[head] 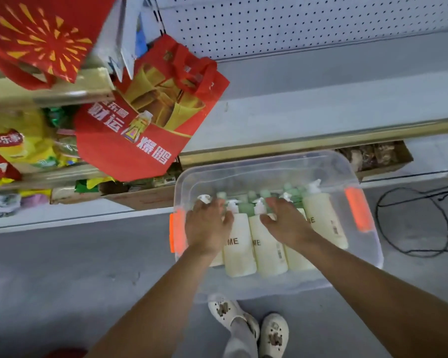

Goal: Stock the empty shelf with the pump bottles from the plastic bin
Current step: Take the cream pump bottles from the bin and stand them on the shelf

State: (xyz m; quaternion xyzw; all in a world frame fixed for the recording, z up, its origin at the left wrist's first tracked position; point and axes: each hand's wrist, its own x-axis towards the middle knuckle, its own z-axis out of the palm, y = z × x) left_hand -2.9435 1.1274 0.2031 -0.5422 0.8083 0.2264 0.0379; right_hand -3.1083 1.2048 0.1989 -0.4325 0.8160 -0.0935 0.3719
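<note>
Clear plastic bin [357, 174] on grey floor [62, 267], just in front of the shelving, with an orange latch [357, 211] at each short end.

Row of cream pump bottles [239, 254] lying flat in the bin, side by side, white pump heads toward the shelving. Five count. Letters "ME" legible on some. Green bottles [246, 209] packed behind them at the far wall; number unclear.

Left grip [207, 223] down in the bin, laid over the leftmost bottle [216, 262], fingers curled round its shoulder; its pump head pokes out past the fingertips. Reads as gripping that bottle.

Right grip [286, 223] over the fourth bottle [298, 259], fingers bent down round its upper end, thumb beside the third bottle's pump. Also gripping, as far as can be seen; palm hides the contact.

Both bottles lie level with their neighbours.

Empty shelf [321, 99] directly beyond the bin, pale, brass-coloured front edge, white pegboard back [295, 27].

Left bay stocked with yellow and green snack packets [31, 151]. Red printed bags [150, 120] hang in front of it.

Black cable [411, 244] looped on the floor to the right of the bin. White clogs [272, 334] at the near edge.
</note>
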